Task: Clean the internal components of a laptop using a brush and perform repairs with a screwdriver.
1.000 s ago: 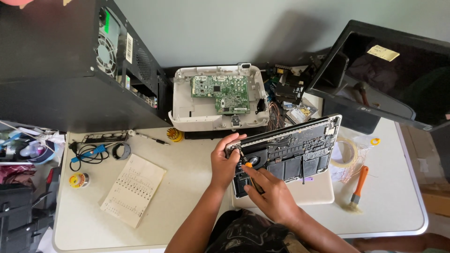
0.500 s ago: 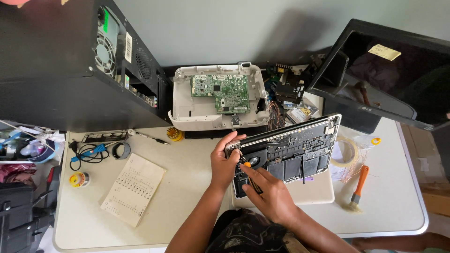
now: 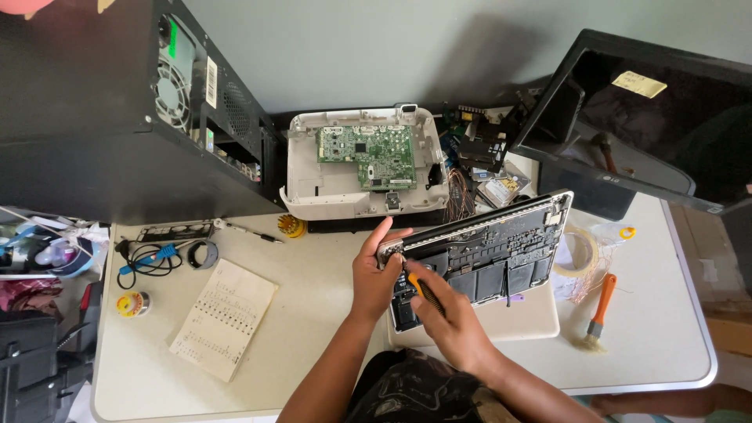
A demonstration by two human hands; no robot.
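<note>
An opened laptop (image 3: 501, 251) lies bottom-up on the white table (image 3: 313, 313), its dark battery cells and board exposed. My left hand (image 3: 374, 274) grips the laptop's near left corner and steadies it. My right hand (image 3: 446, 317) is closed around a small screwdriver with an orange handle (image 3: 418, 287), its tip down in the laptop's left part beside the left hand. The screwdriver's tip is hidden by my fingers.
A black computer tower (image 3: 117, 110) stands at the back left. A white opened device with a green circuit board (image 3: 364, 160) sits behind the laptop, a black monitor (image 3: 658, 125) at the right. An orange-handled brush (image 3: 599, 309), tape roll (image 3: 576, 251), paper sheet (image 3: 223, 317) and cables (image 3: 153, 258) lie around.
Both hands stay at the laptop's left corner. My right hand has shifted slightly with the screwdriver; the laptop has not moved.
</note>
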